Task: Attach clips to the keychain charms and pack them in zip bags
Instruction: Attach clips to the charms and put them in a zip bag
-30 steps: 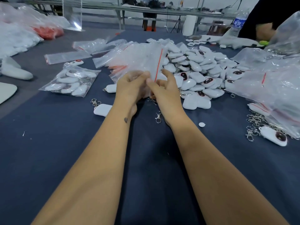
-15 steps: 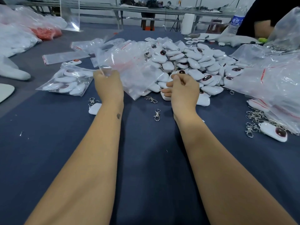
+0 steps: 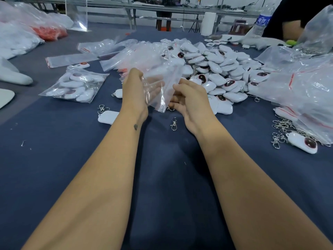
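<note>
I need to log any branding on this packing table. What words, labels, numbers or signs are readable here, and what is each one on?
Water bottle: its blue label carries white characters, too blurred to read.
Zip bag in the left hand: clear plastic, no print visible.
Keychain charms: dark oval marks only, no lettering legible.
Packed bag: no readable text.
Nothing in this view can be quoted.

Clear zip bag (image 3: 162,87) hangs tilted, empty, just in front of the heap of white charms (image 3: 216,69). One loose metal clip (image 3: 173,124) lies near the heap's front edge; a filled bag (image 3: 75,85) lies left of it.
</note>
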The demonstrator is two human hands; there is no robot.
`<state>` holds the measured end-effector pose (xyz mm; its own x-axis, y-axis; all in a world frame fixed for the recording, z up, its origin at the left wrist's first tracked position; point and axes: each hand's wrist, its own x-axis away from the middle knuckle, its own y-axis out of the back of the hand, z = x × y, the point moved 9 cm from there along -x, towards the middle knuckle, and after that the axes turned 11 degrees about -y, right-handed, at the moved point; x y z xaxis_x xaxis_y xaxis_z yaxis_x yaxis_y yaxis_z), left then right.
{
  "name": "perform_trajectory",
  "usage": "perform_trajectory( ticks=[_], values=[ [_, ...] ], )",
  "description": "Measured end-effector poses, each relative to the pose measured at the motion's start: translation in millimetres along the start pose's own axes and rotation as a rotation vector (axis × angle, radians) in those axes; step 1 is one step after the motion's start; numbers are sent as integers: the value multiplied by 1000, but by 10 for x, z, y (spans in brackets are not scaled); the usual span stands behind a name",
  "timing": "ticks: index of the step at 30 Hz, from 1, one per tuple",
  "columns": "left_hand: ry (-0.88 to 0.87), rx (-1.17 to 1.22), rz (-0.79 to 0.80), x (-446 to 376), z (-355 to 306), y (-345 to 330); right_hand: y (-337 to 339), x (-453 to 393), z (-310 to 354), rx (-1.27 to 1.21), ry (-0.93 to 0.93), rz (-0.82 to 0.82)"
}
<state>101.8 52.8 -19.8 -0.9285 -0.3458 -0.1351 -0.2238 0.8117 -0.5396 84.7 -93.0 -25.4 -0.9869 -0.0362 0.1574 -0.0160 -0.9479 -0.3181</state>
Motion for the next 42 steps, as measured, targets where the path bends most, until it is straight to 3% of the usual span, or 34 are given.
perform_trajectory(
  ticks=[5,12,15,17,23,28,29,31,33,35,37,39,42],
  values=[
    [-77,-67,-83,2,-25,76,-132,30,-90,53,-80,178],
    [-171,-284,-173,-98,-19,252,-95,13,-84,7,-96,187],
    [-129,-142,-73,-111,38,133,-178,44,-89,94,-81,258],
    [-111,-168,12,-86,61,45,-220,64,-77,120,-44,290],
    [-359,-504,-12,-43,-117,76,-156,44,-100,148,-51,224],
    [-436,-570,-91,-19,-237,136,-111,12,-127,232,-26,115],
    [-423,-619,-99,-10,-233,144,-109,3,-129,239,-15,103],
    [-444,-931,-171,62,-306,158,-112,-8,-130,225,-4,91],
    [-632,-1276,-210,219,-482,21,-92,-21,-129,195,-2,71],
    [-912,-1336,-99,381,-598,-241,-41,-19,-89,214,38,13],
    [-989,-1173,183,447,-514,-464,48,5,-8,291,116,-88],
    [-765,-1023,430,427,-258,-566,151,22,62,377,173,-197],
    [-493,-818,439,391,-77,-502,247,7,77,352,157,-254]
  ],
)
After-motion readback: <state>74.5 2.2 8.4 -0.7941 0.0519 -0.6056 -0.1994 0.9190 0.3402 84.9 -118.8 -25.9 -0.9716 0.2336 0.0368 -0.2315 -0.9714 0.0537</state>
